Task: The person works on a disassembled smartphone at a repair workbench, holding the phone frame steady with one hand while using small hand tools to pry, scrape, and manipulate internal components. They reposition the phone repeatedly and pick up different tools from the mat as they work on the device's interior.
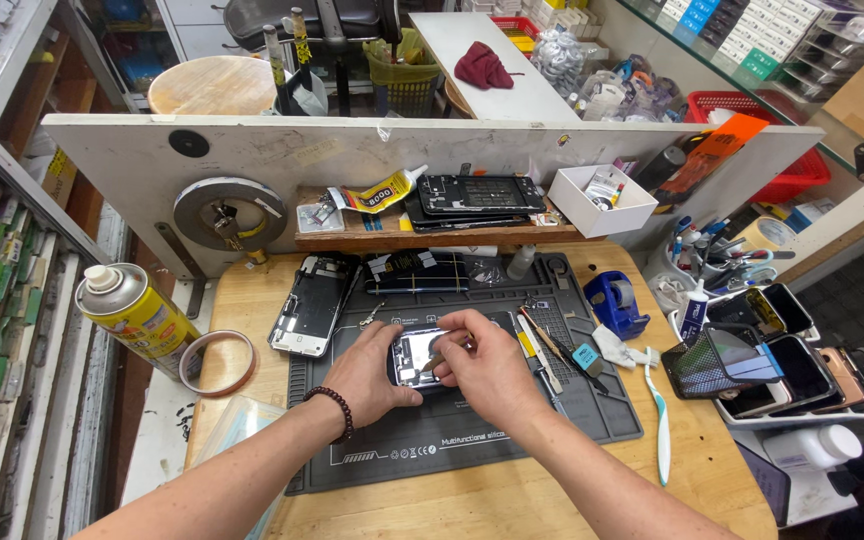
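**Steady the frame, work the tool lightly**

The left hand [367, 375] clasps the opened silver phone body [414, 357] flat on the dark grey silicone repair mat [472, 425] at mid-worktop. The right hand [487, 360] pinches a thin wooden-handled tool [439, 357] against its interior. Best kept low-angled, gentle, with the phone pressed flat; a second stripped phone frame [307, 305] lies just left.

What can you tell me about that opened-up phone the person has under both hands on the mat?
The opened phone lies flat on the dark grey work mat, its inside facing up: a silvery metal frame with dark parts within. The left hand steadies its near left corner, while the right hand covers its right side and pokes a thin tool into it. Most of its right half is hidden.
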Motion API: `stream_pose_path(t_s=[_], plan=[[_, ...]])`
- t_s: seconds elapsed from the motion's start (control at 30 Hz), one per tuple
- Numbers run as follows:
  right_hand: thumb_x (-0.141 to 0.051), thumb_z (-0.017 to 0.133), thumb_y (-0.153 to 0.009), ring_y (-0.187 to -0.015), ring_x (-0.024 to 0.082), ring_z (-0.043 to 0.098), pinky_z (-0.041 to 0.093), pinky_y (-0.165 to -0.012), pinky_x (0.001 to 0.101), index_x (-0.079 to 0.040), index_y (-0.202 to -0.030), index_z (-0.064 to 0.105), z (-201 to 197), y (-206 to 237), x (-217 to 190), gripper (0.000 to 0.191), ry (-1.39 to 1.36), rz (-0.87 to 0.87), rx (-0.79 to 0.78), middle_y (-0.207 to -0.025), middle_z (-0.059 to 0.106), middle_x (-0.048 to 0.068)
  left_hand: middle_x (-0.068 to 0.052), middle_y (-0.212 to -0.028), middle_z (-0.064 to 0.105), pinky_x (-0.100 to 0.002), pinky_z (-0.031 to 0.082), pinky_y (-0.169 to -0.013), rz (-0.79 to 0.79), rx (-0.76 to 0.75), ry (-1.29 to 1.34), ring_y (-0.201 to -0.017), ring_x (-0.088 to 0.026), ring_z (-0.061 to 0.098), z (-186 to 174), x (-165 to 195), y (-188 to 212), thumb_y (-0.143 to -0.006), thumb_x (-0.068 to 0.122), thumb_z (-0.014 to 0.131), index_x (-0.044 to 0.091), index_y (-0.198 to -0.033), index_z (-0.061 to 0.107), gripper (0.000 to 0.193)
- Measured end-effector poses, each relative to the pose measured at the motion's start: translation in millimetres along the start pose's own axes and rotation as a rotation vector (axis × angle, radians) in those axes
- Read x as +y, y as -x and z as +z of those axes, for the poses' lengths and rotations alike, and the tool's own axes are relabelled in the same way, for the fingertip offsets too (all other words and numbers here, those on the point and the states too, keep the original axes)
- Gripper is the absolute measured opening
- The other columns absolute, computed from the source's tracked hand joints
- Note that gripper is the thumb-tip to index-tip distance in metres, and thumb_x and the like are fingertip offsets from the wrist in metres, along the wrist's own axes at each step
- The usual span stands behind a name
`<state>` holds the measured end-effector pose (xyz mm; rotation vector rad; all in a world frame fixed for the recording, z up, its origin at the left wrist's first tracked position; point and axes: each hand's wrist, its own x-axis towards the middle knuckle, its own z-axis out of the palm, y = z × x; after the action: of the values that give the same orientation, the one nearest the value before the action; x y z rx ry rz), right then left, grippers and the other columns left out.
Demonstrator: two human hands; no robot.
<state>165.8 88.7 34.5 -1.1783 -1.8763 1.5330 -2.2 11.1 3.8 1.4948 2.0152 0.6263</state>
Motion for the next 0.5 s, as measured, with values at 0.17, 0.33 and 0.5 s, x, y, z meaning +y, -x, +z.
stream_pose_path(t_s=[0.17, 0.33, 0.5], plan=[[-0.011, 0.064, -0.095, -0.074, 0.012, 0.073, 0.063, -0.064, 0.026, -0.003, -0.118, 0.065, 3.4, 2.4, 0.1, 0.024, 0.019, -0.009, -0.015, -0.089, 0.071, 0.006, -0.01, -0.143, 0.052, -0.037, 0.048, -0.106, 0.021, 0.006, 0.013, -0.129, -0.03, 0.057, 0.5, 0.3, 0.9, -0.059, 0.025, 0.096, 0.003, -0.143, 0.048, 0.099], [-0.012, 0.063, -0.095, -0.075, 0.012, 0.074, 0.063, -0.065, 0.0262, -0.005, -0.117, 0.065, 5.8, 3.9, -1.1, 0.024, 0.062, -0.016, -0.011, -0.09, 0.072, 0.005, -0.011, -0.144, 0.05, -0.038, 0.047, -0.107, 0.008, -0.003, 0.003, -0.13, -0.031, 0.056, 0.0, 1.0, -1.4, -0.058, 0.025, 0.097, 0.002, -0.142, 0.048, 0.1], [-0.011, 0.061, -0.096, -0.078, 0.016, 0.076, 0.064, -0.067, 0.0282, -0.005, -0.115, 0.064, 5.0, 5.5, -6.3, 0.021, 0.188, -0.081, -0.04, -0.091, 0.074, 0.007, -0.013, -0.144, 0.051, -0.038, 0.047, -0.107, 0.038, 0.001, -0.017, -0.13, -0.032, 0.055, -0.9, -0.8, -6.4, -0.058, 0.027, 0.097, 0.001, -0.142, 0.047, 0.101]])
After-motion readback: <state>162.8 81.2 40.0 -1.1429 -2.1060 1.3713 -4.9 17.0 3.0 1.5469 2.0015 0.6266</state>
